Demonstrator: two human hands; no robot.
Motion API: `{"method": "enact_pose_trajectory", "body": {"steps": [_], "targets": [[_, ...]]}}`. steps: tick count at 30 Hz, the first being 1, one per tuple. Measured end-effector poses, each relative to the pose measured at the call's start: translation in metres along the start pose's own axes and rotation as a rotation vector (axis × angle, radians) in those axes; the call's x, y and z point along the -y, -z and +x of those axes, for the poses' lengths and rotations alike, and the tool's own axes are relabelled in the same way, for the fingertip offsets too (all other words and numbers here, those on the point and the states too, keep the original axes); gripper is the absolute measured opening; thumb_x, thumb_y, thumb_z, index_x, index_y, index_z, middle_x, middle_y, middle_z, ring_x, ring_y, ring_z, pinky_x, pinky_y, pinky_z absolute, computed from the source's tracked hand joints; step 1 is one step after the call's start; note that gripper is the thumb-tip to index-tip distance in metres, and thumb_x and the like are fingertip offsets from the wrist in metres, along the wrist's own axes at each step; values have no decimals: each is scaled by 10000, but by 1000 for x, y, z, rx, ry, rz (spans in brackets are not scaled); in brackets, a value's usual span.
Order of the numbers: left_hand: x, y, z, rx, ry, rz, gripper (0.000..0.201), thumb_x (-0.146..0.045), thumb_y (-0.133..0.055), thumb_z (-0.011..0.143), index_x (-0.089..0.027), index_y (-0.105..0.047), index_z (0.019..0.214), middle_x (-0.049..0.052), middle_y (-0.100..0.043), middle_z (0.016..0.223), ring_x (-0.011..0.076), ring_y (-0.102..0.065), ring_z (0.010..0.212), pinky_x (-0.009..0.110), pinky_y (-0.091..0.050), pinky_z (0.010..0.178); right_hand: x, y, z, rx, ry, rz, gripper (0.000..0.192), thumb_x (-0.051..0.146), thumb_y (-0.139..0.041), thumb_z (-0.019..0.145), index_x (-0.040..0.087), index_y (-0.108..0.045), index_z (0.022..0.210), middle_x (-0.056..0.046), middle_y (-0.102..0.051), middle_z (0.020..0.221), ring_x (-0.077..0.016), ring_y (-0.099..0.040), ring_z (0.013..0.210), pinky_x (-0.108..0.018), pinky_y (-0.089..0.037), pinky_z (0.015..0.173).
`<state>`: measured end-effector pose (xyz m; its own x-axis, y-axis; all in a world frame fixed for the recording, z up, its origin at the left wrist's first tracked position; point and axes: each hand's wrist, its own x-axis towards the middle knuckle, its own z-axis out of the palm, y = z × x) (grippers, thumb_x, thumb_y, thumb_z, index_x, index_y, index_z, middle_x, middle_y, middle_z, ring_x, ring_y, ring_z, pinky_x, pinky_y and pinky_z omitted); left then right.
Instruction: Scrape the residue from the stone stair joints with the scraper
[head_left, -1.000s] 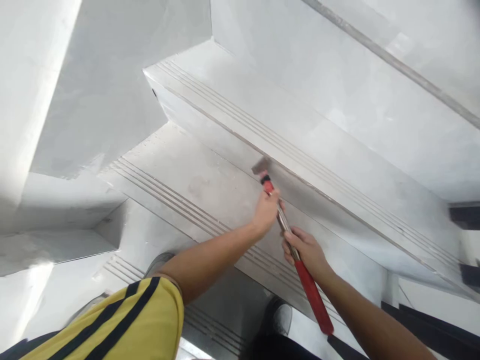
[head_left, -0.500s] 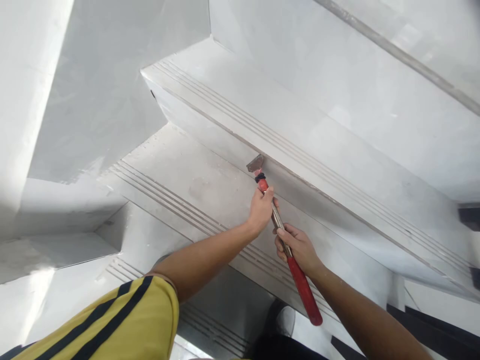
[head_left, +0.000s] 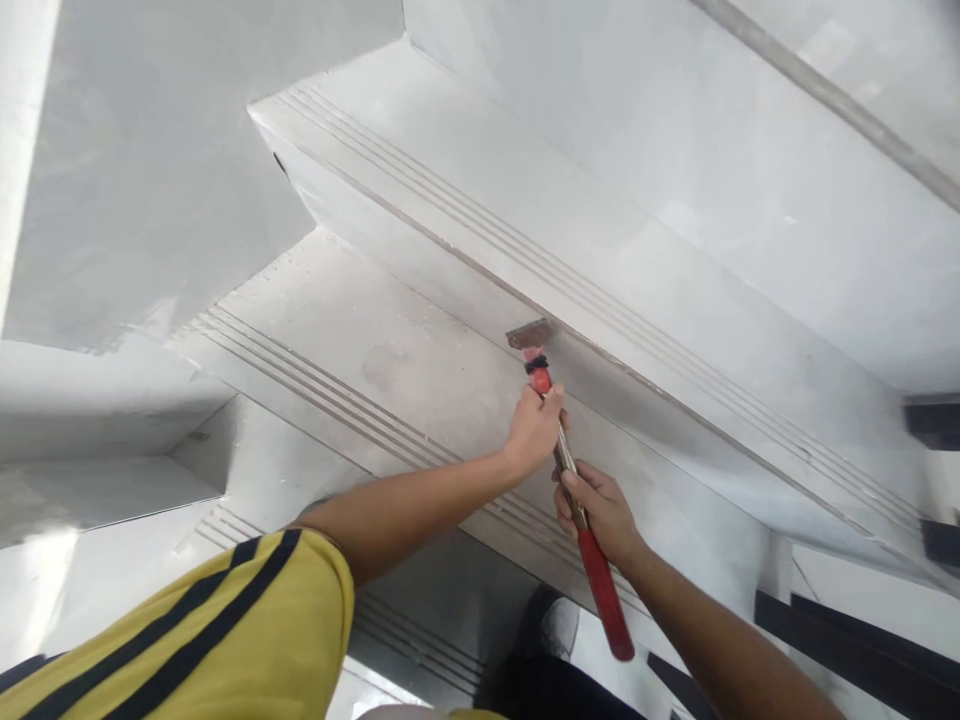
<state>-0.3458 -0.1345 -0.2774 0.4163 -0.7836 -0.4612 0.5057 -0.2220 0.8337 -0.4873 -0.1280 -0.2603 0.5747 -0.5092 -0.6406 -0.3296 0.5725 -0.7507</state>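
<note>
Staircase: in the head view we look down on pale grey steps whose edges slant from 10 o'clock to 4 o'clock.
Side wall: a smooth grey face fills the 10 o'clock part, its bottom edge stepping down with the stairs.
Lower tread: we see parallel grooves along its front and a faint brownish patch at 9 o'clock.
Riser: it stands between that tread and the step above, with a shadow towards 4 o'clock.
Scraper: red-gripped and long-handled, it lies close to the centre, its grip end at 5 o'clock, its dark blade at 2 o'clock, in front of the riser; we cannot tell if the blade touches it.
Left hand: coming from 8 o'clock, it grasps the shaft near the head, just below the black band.
Right hand: coming from 4 o'clock, it grasps the metal shaft just above the red grip.
Yellow sleeve: two dark stripes cross it at 8 o'clock.
Shoe: partly hidden, at 5 o'clock.
Black bars: we find these at 4 o'clock.
</note>
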Motion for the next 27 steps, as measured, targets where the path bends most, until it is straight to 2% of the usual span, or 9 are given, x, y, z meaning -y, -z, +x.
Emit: {"method": "enact_pose_trajectory", "body": {"steps": [2,4,6,11,14,16,19,24,27], "targets": [[-2,3,6,-31,-20,-53,307,-498,-434,853,-206,-354,805,-30,-529,539,116,-510,458,222,-362,460,9,0,6,7,-2,-25,402,538,-629,747,170,-488,826,55,-472,522,-74,-417,350,-197,-274,345],[-1,-2,6,-43,-11,-68,281,-471,-436,859,-206,-355,817,-35,-524,545,110,-503,461,218,-360,468,11,7,5,3,-7,-32,407,541,-633,742,169,-493,830,52,-473,524,-73,-413,351,-200,-273,347],[2,-16,0,-18,28,-49,234,-416,-432,871,-204,-350,818,-38,-512,542,100,-480,455,213,-350,468,5,21,-5,-15,-21,-34,403,540,-627,749,167,-505,843,46,-472,525,-77,-418,362,-205,-276,358],[25,-63,-20,124,174,-29,204,-260,-517,824,-204,-338,742,-29,-495,474,101,-435,407,223,-317,431,-27,77,-43,-141,-34,-55,363,496,-619,779,160,-525,880,35,-455,525,-83,-409,375,-226,-270,383],[37,-72,-17,168,246,-45,210,-212,-543,785,-204,-350,705,-16,-506,438,111,-443,382,226,-323,421,-35,90,-49,-172,-37,-97,357,484,-617,787,156,-520,890,34,-450,520,-87,-406,373,-232,-270,380],[40,-62,-9,136,251,-60,173,-189,-512,782,-196,-374,678,-16,-500,429,112,-448,378,221,-331,419,-31,78,-40,-165,-36,-152,362,501,-612,783,161,-513,856,35,-453,516,-92,-417,376,-231,-281,376],[31,-25,13,4,184,-78,131,-149,-454,765,-185,-399,651,-24,-477,434,107,-445,381,215,-339,422,-14,38,-5,-130,-3,-268,372,527,-595,781,170,-490,775,35,-473,520,-92,-444,386,-223,-309,383],[-18,58,62,-333,-6,-80,94,-172,-438,741,-183,-394,658,-40,-451,466,90,-433,409,196,-338,435,26,-45,83,15,128,-363,383,537,-579,750,176,-464,691,50,-473,477,-80,-444,351,-201,-322,362],[-42,86,77,-425,-38,-65,127,-183,-423,744,-187,-360,633,-43,-410,441,88,-398,381,203,-318,416,40,-73,113,59,152,-377,382,536,-564,739,179,-450,660,51,-479,470,-79,-445,329,-195,-308,339]]}}
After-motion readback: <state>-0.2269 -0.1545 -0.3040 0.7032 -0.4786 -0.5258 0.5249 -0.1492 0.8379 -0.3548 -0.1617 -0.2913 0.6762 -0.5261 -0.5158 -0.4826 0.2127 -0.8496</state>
